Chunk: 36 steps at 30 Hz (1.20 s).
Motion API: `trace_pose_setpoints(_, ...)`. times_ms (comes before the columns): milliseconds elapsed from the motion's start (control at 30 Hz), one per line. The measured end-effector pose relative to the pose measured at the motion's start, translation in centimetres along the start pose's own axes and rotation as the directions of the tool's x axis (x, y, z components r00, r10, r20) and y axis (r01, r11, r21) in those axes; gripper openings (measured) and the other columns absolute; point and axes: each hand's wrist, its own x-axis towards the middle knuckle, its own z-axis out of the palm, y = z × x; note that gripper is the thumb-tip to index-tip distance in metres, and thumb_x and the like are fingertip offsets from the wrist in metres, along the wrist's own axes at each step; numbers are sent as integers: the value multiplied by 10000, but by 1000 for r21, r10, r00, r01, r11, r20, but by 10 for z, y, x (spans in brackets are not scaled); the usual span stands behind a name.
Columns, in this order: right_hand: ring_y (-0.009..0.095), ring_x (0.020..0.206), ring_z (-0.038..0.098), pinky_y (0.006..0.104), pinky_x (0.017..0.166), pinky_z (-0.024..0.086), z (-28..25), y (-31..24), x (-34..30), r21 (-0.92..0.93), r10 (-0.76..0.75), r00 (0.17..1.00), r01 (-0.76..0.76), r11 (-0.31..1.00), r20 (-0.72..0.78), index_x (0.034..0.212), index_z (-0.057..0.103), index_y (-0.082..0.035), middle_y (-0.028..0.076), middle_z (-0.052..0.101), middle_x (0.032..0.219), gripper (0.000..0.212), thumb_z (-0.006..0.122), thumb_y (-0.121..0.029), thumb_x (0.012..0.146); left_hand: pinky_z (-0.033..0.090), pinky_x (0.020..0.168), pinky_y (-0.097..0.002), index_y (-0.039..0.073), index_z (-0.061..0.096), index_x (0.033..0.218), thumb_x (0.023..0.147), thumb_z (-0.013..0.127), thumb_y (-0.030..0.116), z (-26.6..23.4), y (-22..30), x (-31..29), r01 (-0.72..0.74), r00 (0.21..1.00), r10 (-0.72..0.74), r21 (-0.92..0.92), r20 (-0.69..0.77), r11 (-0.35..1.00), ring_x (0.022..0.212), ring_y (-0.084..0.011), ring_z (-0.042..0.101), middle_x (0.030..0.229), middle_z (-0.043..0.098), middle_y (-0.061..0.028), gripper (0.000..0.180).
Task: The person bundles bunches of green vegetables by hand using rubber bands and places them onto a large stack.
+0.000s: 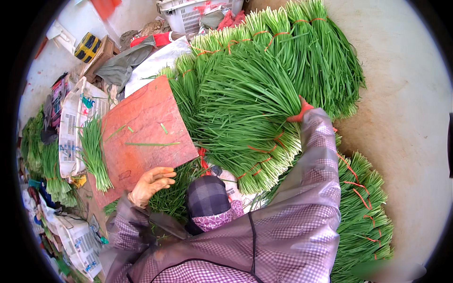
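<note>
Down at the near edge, two forearms in a translucent checked rain sleeve come up into view, with a dark plaid cloth and a purple patterned scarf bunched between them. The left hand, in a pale yellowish glove, rests on the lower corner of a reddish cutting board; its fingers lie loosely together and curled over the board's edge, closed on nothing, seemingly steadying it. A few loose green stalks lie across the board, and a small bunch of chives lies along its left edge, touching a white plastic crate beside it.

The right hand, in an orange-red glove, reaches much farther out, sunk into the big heap of bundled chives. Only a bit of the glove shows above the leaves, so I cannot tell whether the fingers are spread or clamped on a bundle. The bundles are tied with orange bands near the cut ends and laid in overlapping rows, white ends facing the person, probably so each can be pulled off by its tie. More tied bundles lie under and beyond the right elbow, on the pale concrete floor.

Farther off, on the left, more greens are stacked along the edge of view. Beyond the heap stand a white basket with red cloth in it, a grey cloth, and a yellow-and-black roll on a box.
</note>
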Motion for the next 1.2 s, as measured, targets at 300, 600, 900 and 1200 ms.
trace_pose_setpoints(300, 254, 1149, 557, 329, 1013, 397, 23, 53, 87, 484, -414, 874, 255, 837, 256, 1281, 528, -47, 113, 622, 1202, 942, 879, -498, 533, 442, 945, -322, 50, 451, 1328, 907, 608, 204, 37, -7, 63, 134, 967, -138, 33, 215, 990, 1100, -188, 571, 1276, 549, -108, 475)
trace_pose_setpoints(600, 232, 1105, 575, 326, 978, 412, -27, -38, -10, 107, -172, 923, 143, 984, 344, 1241, 573, -40, 101, 642, 1163, 895, 870, -508, 538, 461, 924, -336, 15, 426, 1336, 916, 579, 184, 20, -21, 60, 180, 978, -173, -53, 119, 982, 1082, -206, 583, 1261, 548, -127, 478)
trace_pose_setpoints(900, 231, 1089, 580, 342, 941, 435, 63, -2, 102, 549, -417, 875, 229, 804, 245, 1194, 627, -97, 64, 645, 1164, 828, 857, -534, 530, 444, 921, -295, 32, 418, 1347, 898, 601, 122, 13, -14, 44, 149, 985, -144, -48, 94, 988, 1063, -164, 571, 1261, 552, -101, 493)
trace_pose_setpoints(1200, 277, 1183, 540, 355, 1009, 409, 44, -22, 58, 116, -171, 971, 153, 981, 167, 1323, 499, -100, 111, 593, 1257, 888, 840, -477, 594, 445, 898, -296, 40, 415, 1352, 905, 596, 131, -12, -28, 12, 155, 986, -159, -78, -42, 985, 1054, -164, 567, 1258, 552, -106, 491)
